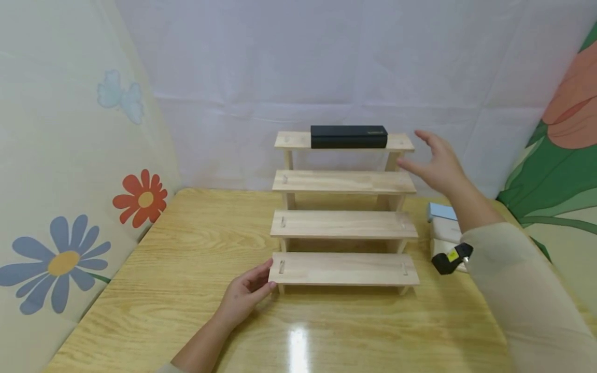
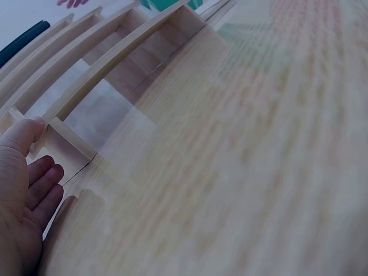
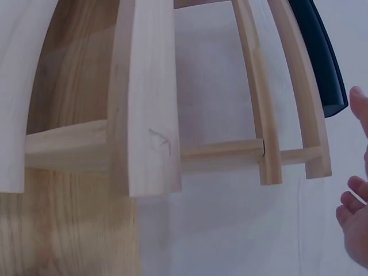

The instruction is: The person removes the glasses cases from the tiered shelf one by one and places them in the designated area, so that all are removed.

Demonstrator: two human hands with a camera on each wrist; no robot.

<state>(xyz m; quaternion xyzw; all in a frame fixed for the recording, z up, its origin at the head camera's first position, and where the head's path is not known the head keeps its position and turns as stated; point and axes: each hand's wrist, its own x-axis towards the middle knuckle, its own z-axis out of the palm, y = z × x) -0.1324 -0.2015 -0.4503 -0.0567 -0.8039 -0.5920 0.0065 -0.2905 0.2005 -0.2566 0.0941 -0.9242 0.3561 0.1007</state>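
Observation:
A four-tier wooden step rack [image 1: 342,225] stands on the table. On its top tier lies a long black case [image 1: 349,137], closed, with small gold lettering near its right end. My left hand [image 1: 247,291] holds the left end of the lowest tier, thumb [image 2: 27,132] at the front corner and the other fingers beside the end. To the right of the top tier my right hand [image 1: 438,161] is raised, thumb and fingers spread apart with nothing between them. In the right wrist view, the right hand [image 3: 357,224] is just beyond the end of the case.
Right of the rack, partly behind my right forearm, lie a light blue item [image 1: 442,211] and whitish items [image 1: 445,233]. A white cloth [image 1: 224,103] hangs behind the wood-grain table [image 1: 200,233]. Flower-printed panels flank both sides.

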